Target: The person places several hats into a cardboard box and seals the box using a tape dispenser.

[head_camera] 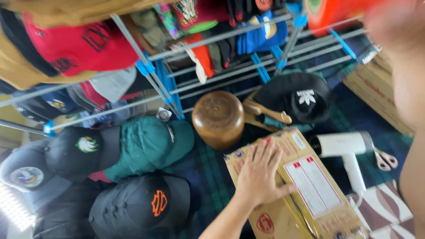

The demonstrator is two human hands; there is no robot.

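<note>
Blurred right arm [409, 88] is filling the near right edge; hand's state cannot be told. Left hand [259, 175] is pressing flat, fingers spread, on cardboard box [310, 186]. Beyond are lying hair dryer [347, 148], wooden bowl [218, 118] and green cap [148, 148].

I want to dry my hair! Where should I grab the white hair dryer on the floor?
Take the white hair dryer by its handle, the slim part pointing down toward you. It lies flat on the dark plaid cloth, so reach from above and wrap your fingers round the handle. The cardboard box under the left hand lies close on one side, and scissors rest by the fat end, so probably come from the near side.
</note>
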